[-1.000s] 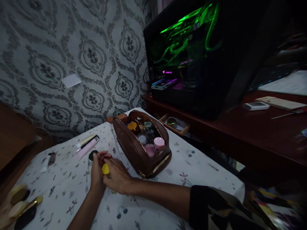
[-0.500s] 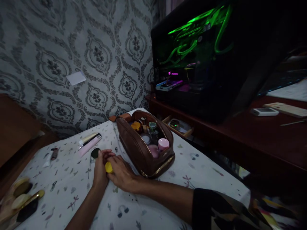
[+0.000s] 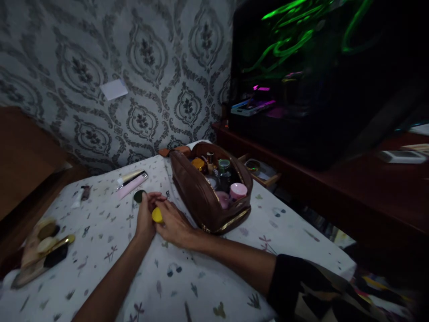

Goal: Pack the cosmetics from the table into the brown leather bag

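My right hand (image 3: 176, 228) is closed, its thumb and fingers around a small round yellow item (image 3: 157, 215) that looks like a lid or a little pot. My left hand (image 3: 146, 212) is beside it, palm turned inward, fingers curled and meeting the right fingertips. What lies inside the left fingers is hidden. At the left thumb there is a dark green disc (image 3: 140, 196); whether the thumb holds it or only overlaps it, I cannot tell. Just right of both hands stands an unzipped brown cosmetic bag (image 3: 192, 192) holding a pink jar (image 3: 238, 191), an amber jar (image 3: 199, 164) and dark bottles.
A pink tube (image 3: 133, 185) lies with other slim items beyond my left hand. Makeup brushes (image 3: 53, 246) rest at the left on the patterned white cloth (image 3: 177, 286). A small tube (image 3: 77, 199) lies farther back. At the right are an open drawer (image 3: 268, 179) and a computer case (image 3: 284, 112).
The view has tilted down and turned slightly left, so everything appears higher and farther right. My hands keep nearly the same pose around the yellow item.
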Action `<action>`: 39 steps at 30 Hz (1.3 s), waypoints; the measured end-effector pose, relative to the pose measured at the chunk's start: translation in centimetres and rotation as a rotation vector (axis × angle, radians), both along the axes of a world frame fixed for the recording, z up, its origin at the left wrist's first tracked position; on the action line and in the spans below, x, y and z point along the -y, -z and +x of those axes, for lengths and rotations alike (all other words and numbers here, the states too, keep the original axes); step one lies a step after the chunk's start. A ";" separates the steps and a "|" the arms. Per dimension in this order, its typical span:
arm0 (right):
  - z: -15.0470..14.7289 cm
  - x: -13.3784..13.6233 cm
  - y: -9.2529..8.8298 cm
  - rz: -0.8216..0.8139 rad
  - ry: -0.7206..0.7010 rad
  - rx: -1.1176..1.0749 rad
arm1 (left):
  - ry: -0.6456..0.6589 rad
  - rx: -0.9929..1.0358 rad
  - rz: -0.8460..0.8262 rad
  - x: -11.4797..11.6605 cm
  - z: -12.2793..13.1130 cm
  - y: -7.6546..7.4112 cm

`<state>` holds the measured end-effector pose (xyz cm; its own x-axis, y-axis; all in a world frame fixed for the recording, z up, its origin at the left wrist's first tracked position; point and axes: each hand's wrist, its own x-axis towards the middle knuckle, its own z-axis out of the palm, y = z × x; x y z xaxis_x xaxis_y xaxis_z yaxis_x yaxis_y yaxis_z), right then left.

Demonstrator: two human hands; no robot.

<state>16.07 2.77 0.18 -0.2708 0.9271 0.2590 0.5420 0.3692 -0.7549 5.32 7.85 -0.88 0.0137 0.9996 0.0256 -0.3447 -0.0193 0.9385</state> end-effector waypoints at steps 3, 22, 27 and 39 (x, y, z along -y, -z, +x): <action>-0.1 -0.5 0.5 -0.012 0.020 -0.075 | 0.022 0.077 -0.025 -0.1 -0.1 -0.4; 0.5 0.5 -3.4 0.185 0.104 -0.264 | 0.146 0.334 -0.182 2.7 1.8 -4.5; 1.9 1.1 -5.8 0.366 0.089 -0.110 | 0.102 0.458 -0.272 3.4 3.7 -8.0; 9.3 0.4 -13.5 0.556 0.188 -0.010 | 0.282 0.201 0.141 3.7 7.8 -11.0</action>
